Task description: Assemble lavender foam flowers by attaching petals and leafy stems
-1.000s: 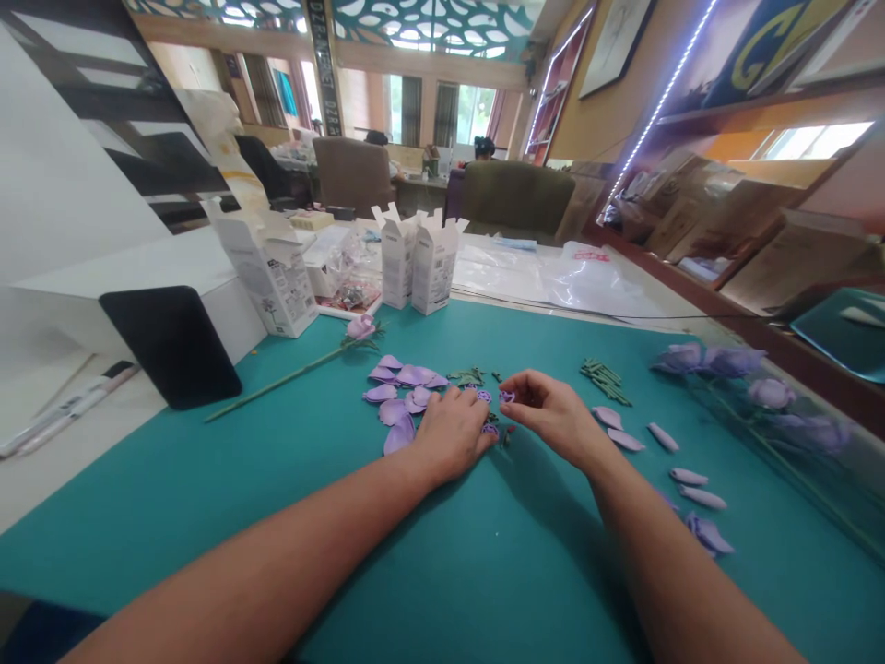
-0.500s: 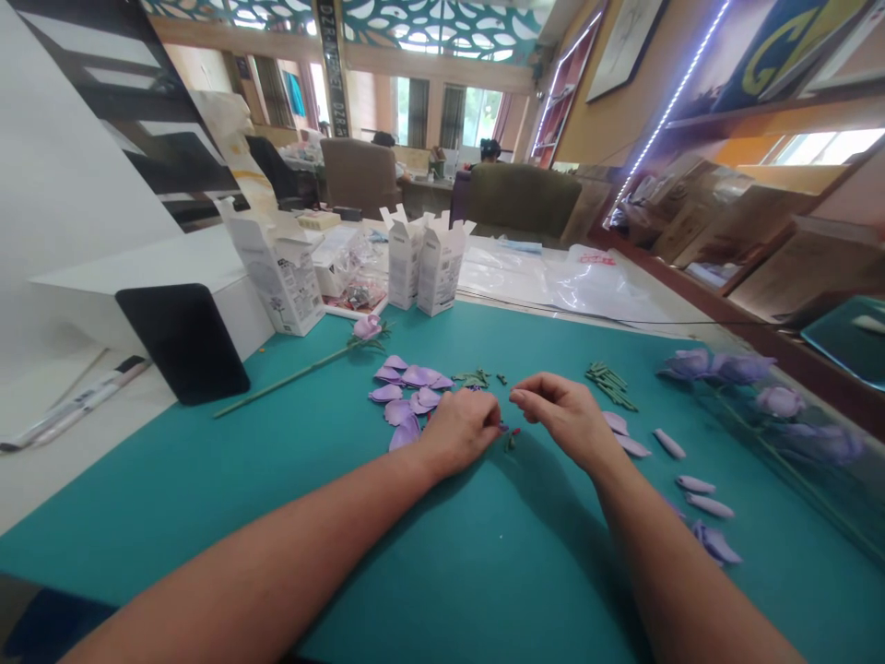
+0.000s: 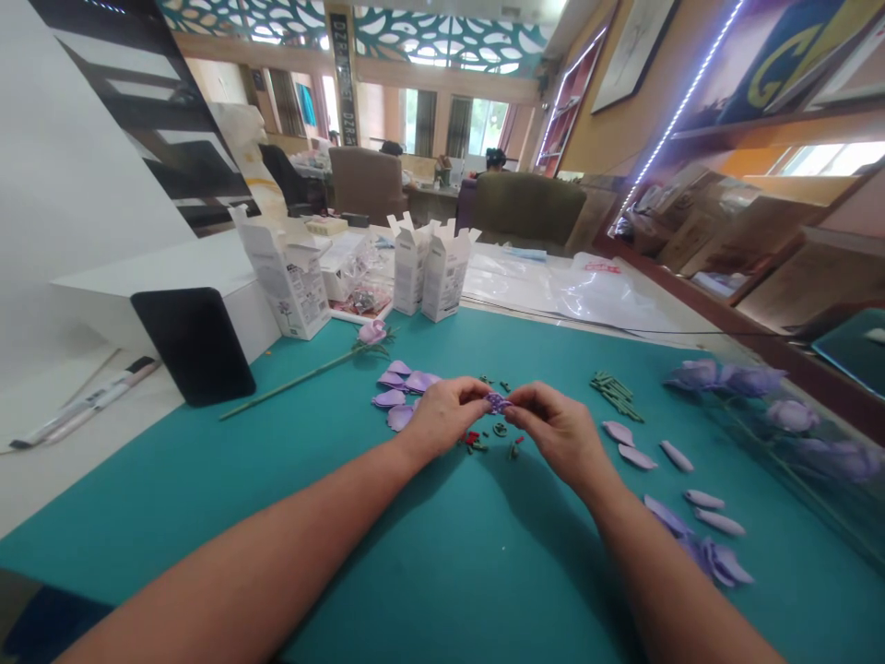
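As I watch through the head camera, my left grip (image 3: 442, 420) and right grip (image 3: 560, 429) meet near the middle of the teal-covered table (image 3: 442, 572), both pinched closed on a small perforated purple disc (image 3: 498, 402) held in the air between them. Just left of it lies a cluster of lilac foam petals (image 3: 397, 392), and just below are scattered small red and green bits (image 3: 474, 443). Toward the right edge of the table sit a bundle of short green stems (image 3: 615, 397), pale oblong purple petals (image 3: 674, 455) and purple flowers (image 3: 792, 415) under clear plastic. Near the far edge stand open white cardboard cartons (image 3: 446, 274), with a single pink-purple flower on a long green stem (image 3: 304, 375) lying just in front.
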`<state>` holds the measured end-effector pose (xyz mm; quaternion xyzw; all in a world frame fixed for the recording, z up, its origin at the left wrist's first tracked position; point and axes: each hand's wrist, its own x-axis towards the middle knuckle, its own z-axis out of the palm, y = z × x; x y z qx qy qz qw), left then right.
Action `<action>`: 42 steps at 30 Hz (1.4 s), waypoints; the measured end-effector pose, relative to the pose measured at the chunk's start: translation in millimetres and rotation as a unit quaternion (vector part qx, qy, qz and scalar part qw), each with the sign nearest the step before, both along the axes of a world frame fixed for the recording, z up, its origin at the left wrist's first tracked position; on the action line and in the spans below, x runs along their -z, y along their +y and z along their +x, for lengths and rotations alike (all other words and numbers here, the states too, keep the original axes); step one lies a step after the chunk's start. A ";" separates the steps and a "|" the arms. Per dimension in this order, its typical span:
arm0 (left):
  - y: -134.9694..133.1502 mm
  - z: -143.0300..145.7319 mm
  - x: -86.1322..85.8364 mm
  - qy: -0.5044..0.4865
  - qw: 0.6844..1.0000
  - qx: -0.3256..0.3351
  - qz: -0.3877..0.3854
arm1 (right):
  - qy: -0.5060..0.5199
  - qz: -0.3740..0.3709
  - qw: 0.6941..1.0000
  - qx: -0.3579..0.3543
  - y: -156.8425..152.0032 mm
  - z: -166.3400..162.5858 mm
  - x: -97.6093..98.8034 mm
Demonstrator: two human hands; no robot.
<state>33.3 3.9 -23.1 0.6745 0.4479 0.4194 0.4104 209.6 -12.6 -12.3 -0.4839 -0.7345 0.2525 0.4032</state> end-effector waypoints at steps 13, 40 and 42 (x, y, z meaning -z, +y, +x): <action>-10.4 0.2 -15.3 0.031 0.999 0.012 0.015 | -0.042 0.084 0.995 -0.015 2.5 0.4 3.0; -10.4 -2.2 -13.2 0.062 0.995 0.054 0.059 | -0.041 0.116 0.992 -0.031 1.6 1.1 -0.6; -10.7 -2.1 -13.7 0.066 0.994 0.055 0.065 | -0.045 0.119 0.991 -0.031 2.0 1.2 -0.4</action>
